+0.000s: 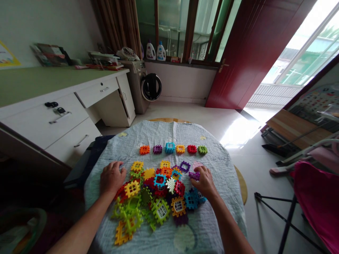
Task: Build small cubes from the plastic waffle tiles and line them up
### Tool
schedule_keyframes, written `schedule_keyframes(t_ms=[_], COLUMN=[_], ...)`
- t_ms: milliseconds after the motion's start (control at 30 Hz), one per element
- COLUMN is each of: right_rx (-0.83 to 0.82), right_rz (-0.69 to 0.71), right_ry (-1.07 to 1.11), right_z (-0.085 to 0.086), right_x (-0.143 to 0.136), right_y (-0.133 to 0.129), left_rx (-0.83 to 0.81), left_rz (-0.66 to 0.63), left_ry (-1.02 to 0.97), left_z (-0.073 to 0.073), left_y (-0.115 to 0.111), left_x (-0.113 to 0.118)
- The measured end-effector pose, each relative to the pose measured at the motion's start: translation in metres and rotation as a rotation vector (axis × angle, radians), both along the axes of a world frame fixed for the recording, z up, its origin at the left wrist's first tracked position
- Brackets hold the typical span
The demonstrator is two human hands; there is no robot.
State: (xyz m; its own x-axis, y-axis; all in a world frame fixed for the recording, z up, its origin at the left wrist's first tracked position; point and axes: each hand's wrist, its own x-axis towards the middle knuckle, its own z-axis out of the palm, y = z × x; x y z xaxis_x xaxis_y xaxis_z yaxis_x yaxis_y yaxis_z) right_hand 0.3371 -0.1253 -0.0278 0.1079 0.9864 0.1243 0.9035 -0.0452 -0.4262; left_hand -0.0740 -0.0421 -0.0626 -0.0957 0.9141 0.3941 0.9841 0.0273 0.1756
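Purple plastic, the toothed block (194, 175) sits right of the frame's centre, pinched between the thumb and fingers of my right hand (206, 181). My left hand (112, 176) is left of centre, loosely curled, thumb and fingers apart with nothing between them, beside the left edge of a mixed pile of blocks (161, 210). I see that pile spreading across the lower middle in yellow, green, red, orange and blue. Above it runs a spaced row of blocks (170, 147): orange, purple, blue, yellow, red, green. Everything lies on a pale blue cloth (182, 134) over a round table (241, 183). Farther out, I view a washing machine (137, 84) at upper left and a red door (235, 53) standing at upper right.
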Motion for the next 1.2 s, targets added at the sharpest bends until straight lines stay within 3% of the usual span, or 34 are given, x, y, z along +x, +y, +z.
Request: schedule_keyframes(t_ms=[167,333,400,600,833,967,1067,1200], right_rx=[0.013,-0.175,-0.191,-0.061,-0.071,-0.015,-0.025,0.036], right_rz=[0.044,0.252,0.271,0.045,0.080,-0.065,-0.100,-0.069], right_ry=[0.053,0.042,0.039,-0.079,-0.037,0.136,0.155,-0.013], right_z=[0.008,0.015,0.014,0.005,0.010,0.015,0.009,-0.005], right_x=[0.028,0.017,0.012,0.024,0.041,0.047,0.051,0.054], right_y=[0.007,0.007,0.006,0.010,0.019,0.023,0.022,0.016], left_rx=[0.008,0.000,-0.004,-0.007,-0.008,-0.003,-0.001,0.004], left_rz=[-0.009,0.006,0.005,0.006,0.009,0.004,0.006,-0.003], left_ry=[0.014,-0.002,-0.002,-0.002,-0.010,-0.013,-0.026,-0.028], left_z=[0.001,0.003,0.005,0.006,0.006,0.004,0.002,0.000], left_y=[0.000,-0.001,-0.001,-0.001,-0.001,0.000,0.000,0.001], left_x=[0.000,0.002,0.003,0.004,0.004,0.003,0.002,0.001])
